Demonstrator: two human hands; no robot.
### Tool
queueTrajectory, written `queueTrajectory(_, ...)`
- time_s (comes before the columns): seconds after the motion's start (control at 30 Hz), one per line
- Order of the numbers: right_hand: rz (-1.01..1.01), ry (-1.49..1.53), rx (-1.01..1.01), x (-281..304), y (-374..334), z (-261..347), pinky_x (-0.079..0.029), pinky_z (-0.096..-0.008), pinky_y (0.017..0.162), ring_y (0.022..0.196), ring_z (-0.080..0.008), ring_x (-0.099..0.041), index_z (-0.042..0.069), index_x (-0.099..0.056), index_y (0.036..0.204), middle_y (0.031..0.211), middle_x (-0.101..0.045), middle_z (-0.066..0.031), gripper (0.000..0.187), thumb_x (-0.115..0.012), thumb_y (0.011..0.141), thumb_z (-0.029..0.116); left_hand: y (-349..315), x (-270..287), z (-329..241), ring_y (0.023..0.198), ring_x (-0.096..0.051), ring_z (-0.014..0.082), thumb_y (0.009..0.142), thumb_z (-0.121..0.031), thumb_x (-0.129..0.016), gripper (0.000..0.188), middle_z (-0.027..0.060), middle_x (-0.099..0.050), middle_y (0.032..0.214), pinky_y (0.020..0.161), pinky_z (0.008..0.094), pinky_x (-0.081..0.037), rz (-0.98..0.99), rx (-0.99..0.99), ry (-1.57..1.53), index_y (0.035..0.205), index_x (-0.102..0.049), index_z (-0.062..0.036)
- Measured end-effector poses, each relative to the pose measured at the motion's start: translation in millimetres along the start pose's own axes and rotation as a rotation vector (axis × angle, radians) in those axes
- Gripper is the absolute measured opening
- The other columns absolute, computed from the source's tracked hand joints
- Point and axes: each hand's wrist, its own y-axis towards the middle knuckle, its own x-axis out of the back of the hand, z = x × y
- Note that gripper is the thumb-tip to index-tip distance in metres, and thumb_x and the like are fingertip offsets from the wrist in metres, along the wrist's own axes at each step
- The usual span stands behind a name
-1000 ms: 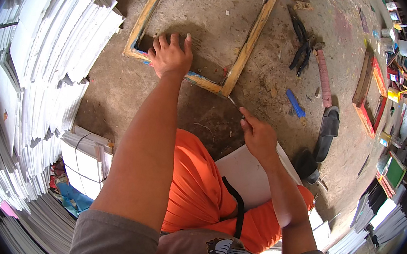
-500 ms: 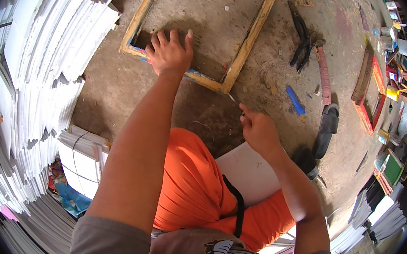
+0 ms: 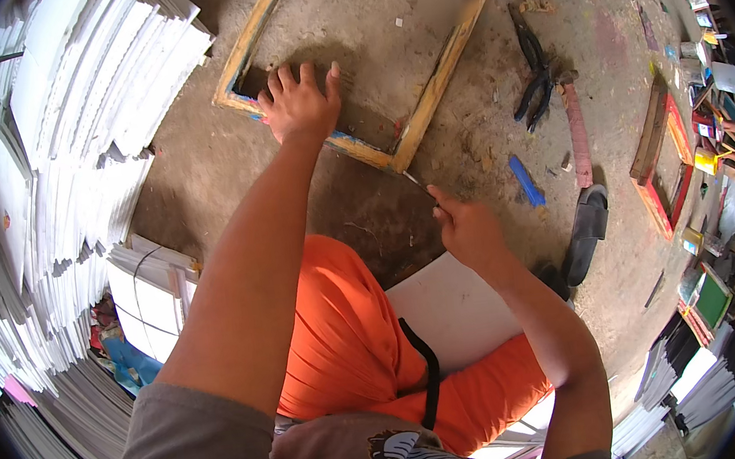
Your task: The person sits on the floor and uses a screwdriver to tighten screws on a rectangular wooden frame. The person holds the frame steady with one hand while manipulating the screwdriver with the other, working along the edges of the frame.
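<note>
A worn wooden frame (image 3: 430,128) with traces of blue paint lies on the floor ahead of me. My left hand (image 3: 298,108) rests over its near bar, fingers spread and stretched out across the wood. Lower right, my right hand (image 3: 469,228) is closed around a slim metal-shafted tool (image 3: 417,184). The shaft points up and left, with its tip at the frame's near corner. My fist hides the tool's handle, so its exact kind cannot be made out.
Right of the frame lie black-handled pliers (image 3: 534,72), a hammer with a wrapped handle (image 3: 579,134), a blue strip (image 3: 526,181) and a black sandal (image 3: 586,230). A red-and-brown frame (image 3: 664,165) lies farther right. White stacked sheets (image 3: 98,96) line the left.
The frame and floor things appear slightly farther left in the view. My right elbow has swung outward to the right, while the tool tip stays at the frame's corner. My left hand keeps its place.
</note>
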Motion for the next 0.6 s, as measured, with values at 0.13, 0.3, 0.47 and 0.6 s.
queueTrajectory(0.13, -0.073, -0.002, 0.056, -17, -2, -12, -0.055, -0.0423, 0.062, 0.062, -0.0250, -0.067, 0.022, -0.058, 0.153, 0.074, -0.064, -0.0165, 0.049, -0.065, 0.105, 0.030, 0, 4, 0, 0.152, -0.040, 0.0324, 0.107, -0.068, -0.039, 0.069, 0.0160, -0.050, 0.156, 0.122, 0.0554, -0.029, 0.021, 0.006, 0.004, 0.148, -0.060, -0.0170)
queueTrajectory(0.3, 0.451, 1.431, -0.610, -3, 5, -18, -0.047, -0.0377, 0.047, 0.054, -0.0210, -0.060, 0.023, -0.057, 0.154, 0.071, -0.062, -0.0085, 0.047, -0.061, 0.109, 0.034, -2, 3, 4, 0.151, -0.039, 0.0327, 0.107, -0.067, -0.039, 0.066, 0.0159, -0.049, 0.158, 0.122, 0.0548, -0.028, 0.033, 0.015, -0.030, 0.146, -0.061, -0.0172)
queueTrajectory(0.47, 0.486, 2.039, -0.565, -44, -16, -16, -0.043, -0.0349, 0.045, 0.051, -0.0196, -0.056, 0.022, -0.051, 0.157, 0.071, -0.061, -0.0071, 0.050, -0.058, 0.110, 0.037, -2, 3, 3, 0.149, -0.041, 0.0326, 0.105, -0.068, -0.044, 0.064, 0.0141, -0.052, 0.155, 0.121, 0.0540, -0.029, -0.003, -0.019, -0.080, 0.141, -0.065, -0.0192)
queueTrajectory(0.6, 0.261, 2.019, -0.548, -50, -37, 10, -0.044, -0.0355, 0.045, 0.051, -0.0195, -0.057, 0.021, -0.053, 0.155, 0.072, -0.062, -0.0078, 0.047, -0.057, 0.111, 0.037, -3, 13, 5, 0.143, -0.048, 0.0344, 0.095, -0.075, -0.056, 0.071, 0.0142, -0.059, 0.146, 0.118, 0.0542, -0.035, 0.059, -0.112, -0.131, 0.136, -0.070, -0.0187)
